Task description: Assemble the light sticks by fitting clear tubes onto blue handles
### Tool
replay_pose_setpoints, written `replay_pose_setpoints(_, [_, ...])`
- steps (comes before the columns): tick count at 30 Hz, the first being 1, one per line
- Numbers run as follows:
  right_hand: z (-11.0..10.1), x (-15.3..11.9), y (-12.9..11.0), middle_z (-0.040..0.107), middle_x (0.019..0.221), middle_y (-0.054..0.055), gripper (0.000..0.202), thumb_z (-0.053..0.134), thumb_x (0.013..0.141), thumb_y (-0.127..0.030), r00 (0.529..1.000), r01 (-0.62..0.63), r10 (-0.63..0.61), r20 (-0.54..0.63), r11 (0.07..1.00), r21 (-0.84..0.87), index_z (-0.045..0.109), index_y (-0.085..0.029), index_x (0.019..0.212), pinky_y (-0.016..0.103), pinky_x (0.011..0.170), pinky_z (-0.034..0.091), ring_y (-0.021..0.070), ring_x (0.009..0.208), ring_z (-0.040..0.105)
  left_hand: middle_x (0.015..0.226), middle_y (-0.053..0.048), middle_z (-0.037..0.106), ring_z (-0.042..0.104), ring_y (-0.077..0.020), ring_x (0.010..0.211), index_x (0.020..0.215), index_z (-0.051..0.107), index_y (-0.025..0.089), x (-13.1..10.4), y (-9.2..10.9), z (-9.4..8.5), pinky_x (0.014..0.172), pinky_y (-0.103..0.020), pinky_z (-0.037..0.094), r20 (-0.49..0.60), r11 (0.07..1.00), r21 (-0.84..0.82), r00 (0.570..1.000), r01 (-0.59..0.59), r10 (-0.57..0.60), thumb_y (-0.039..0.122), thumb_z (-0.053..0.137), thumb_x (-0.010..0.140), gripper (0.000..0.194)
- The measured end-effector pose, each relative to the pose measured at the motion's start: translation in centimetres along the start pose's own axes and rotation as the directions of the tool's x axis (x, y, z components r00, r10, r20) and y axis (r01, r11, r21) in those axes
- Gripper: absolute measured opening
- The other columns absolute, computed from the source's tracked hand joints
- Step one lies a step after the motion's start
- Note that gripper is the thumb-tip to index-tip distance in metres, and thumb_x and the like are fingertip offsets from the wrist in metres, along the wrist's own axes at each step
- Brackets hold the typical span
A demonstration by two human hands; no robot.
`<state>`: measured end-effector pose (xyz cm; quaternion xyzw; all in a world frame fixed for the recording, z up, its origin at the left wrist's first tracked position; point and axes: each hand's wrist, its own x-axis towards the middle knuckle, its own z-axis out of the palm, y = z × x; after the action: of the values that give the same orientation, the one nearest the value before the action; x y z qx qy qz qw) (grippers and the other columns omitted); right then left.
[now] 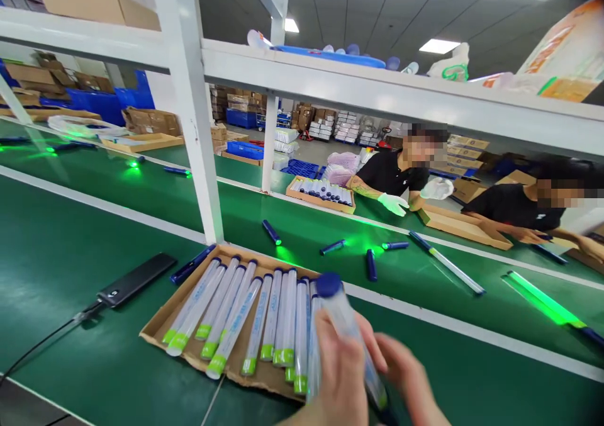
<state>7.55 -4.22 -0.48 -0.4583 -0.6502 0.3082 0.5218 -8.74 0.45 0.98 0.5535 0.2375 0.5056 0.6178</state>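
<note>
My left hand (337,363) is wrapped round a clear tube (343,316) with a dark blue cap, over the right end of a shallow cardboard tray (155,325). Several capped clear tubes (240,319) with green bands lie side by side in that tray. My right hand (408,372) is close by on the right, its fingers at the lower part of the held tube, where a dark blue end shows. Motion blurs both hands, and what the right fingers touch is partly hidden.
A black power bank (136,279) with a cable lies left of the tray. Blue flashlights (271,231), some glowing green, lie on the green belt (302,256) beyond. A white post (191,111) stands behind the tray. Two people work across the belt.
</note>
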Motion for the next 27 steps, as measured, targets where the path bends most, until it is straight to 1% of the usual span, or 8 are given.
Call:
replay_pose_setpoints(4, [2.6, 6.7, 0.3, 0.074, 0.134, 0.006, 0.037, 0.056, 0.109, -0.043, 0.975, -0.061, 0.141, 0.169, 0.912, -0.405, 0.06, -0.028, 0.142, 0.034, 0.1, 0.06, 0.025, 0.116, 0.072, 0.127, -0.013, 0.056, 0.06, -0.0268, 0.116, 0.129, 0.041, 0.026, 3.2, 3.3, -7.3, 0.1, -0.043, 0.052, -0.334, 0.928, 0.372, 0.932, -0.005, 0.139, 0.057, 0.055, 0.104, 0.042])
replay_pose_setpoints(7, [4.0, 16.1, 3.6, 0.071, 0.13, 0.011, 0.039, 0.055, 0.109, -0.033, 0.98, -0.09, 0.176, 0.096, 0.813, -0.575, 0.054, -0.019, 0.146, 0.043, 0.102, 0.059, 0.0264, 0.114, 0.071, 0.127, -0.019, 0.061, 0.06, -0.0366, 0.125, 0.134, 0.048, 0.017, 3.3, 4.2, -14.0, 0.104, -0.052, 0.05, -0.28, 0.427, 0.871, 0.96, 0.242, 0.028, 0.032, 0.056, 0.103, 0.036])
replay_pose_setpoints(9, [5.1, 22.2, 7.0, 0.07, 0.131, 0.011, 0.037, 0.066, 0.107, -0.034, 0.968, -0.117, 0.236, 0.082, 0.72, -0.684, 0.06, -0.018, 0.14, 0.048, 0.097, 0.061, 0.0271, 0.111, 0.072, 0.122, -0.023, 0.066, 0.065, -0.0426, 0.122, 0.133, 0.055, 0.011, 2.2, 3.6, -17.2, 0.097, -0.053, 0.053, -0.391, 0.021, 0.915, 0.897, 0.403, -0.207, 0.021, 0.058, 0.098, 0.036])
replay_pose_setpoints(12, [7.1, 28.1, 11.5, 0.069, 0.131, 0.01, 0.034, 0.072, 0.105, -0.036, 0.947, -0.075, 0.295, 0.123, 0.578, -0.813, 0.066, -0.018, 0.133, 0.048, 0.093, 0.063, 0.0268, 0.109, 0.072, 0.123, -0.025, 0.07, 0.07, -0.0429, 0.118, 0.138, 0.058, 0.007, 0.4, 2.2, -19.5, 0.091, -0.05, 0.056, -0.45, -0.182, 0.893, 0.793, 0.412, -0.411, 0.013, 0.059, 0.095, 0.044])
replay_pose_setpoints(16, [9.8, 30.5, 14.7, 0.063, 0.145, 0.012, 0.039, 0.072, 0.104, -0.035, 0.909, 0.166, 0.271, 0.318, 0.465, -0.87, 0.064, -0.021, 0.139, 0.054, 0.103, 0.059, 0.031, 0.123, 0.067, 0.117, -0.021, 0.073, 0.073, -0.0383, 0.11, 0.138, 0.057, 0.01, -1.4, 1.7, -21.2, 0.085, -0.045, 0.054, -0.38, 0.028, 0.904, 0.831, 0.428, -0.406, 0.011, 0.04, 0.1, 0.042])
replay_pose_setpoints(20, [11.7, 32.3, 15.3, 0.054, 0.158, 0.012, 0.041, 0.074, 0.103, -0.032, 0.759, 0.478, 0.209, 0.617, 0.464, -0.745, 0.064, -0.022, 0.142, 0.062, 0.115, 0.049, 0.0354, 0.14, 0.056, 0.097, -0.009, 0.074, 0.072, -0.0342, 0.092, 0.125, 0.06, 0.023, -2.7, 2.6, -23.1, 0.079, -0.042, 0.053, -0.386, 0.591, 0.638, 0.869, 0.494, -0.309, 0.045, 0.05, 0.102, 0.033])
replay_pose_setpoints(23, [11.9, 33.9, 14.3, 0.061, 0.151, 0.011, 0.031, 0.074, 0.104, -0.031, 0.67, 0.565, 0.193, 0.716, 0.493, -0.662, 0.069, -0.021, 0.133, 0.059, 0.114, 0.05, 0.0331, 0.136, 0.06, 0.094, -0.006, 0.071, 0.069, -0.0292, 0.09, 0.111, 0.067, 0.027, -2.0, 3.4, -23.3, 0.076, -0.038, 0.056, -0.502, 0.875, 0.159, 0.801, 0.456, -0.326, 0.052, 0.069, 0.09, 0.033])
replay_pose_setpoints(27, [11.0, 32.2, 10.9, 0.067, 0.14, 0.011, 0.029, 0.075, 0.102, -0.034, 0.702, 0.516, 0.168, 0.692, 0.551, -0.656, 0.07, -0.018, 0.127, 0.055, 0.106, 0.056, 0.0306, 0.124, 0.066, 0.091, -0.007, 0.068, 0.063, -0.0182, 0.075, 0.097, 0.069, 0.017, 1.4, 5.0, -22.0, 0.057, -0.026, 0.056, -0.595, 0.868, -0.465, 0.665, 0.173, -0.452, 0.027, 0.075, 0.082, 0.019])
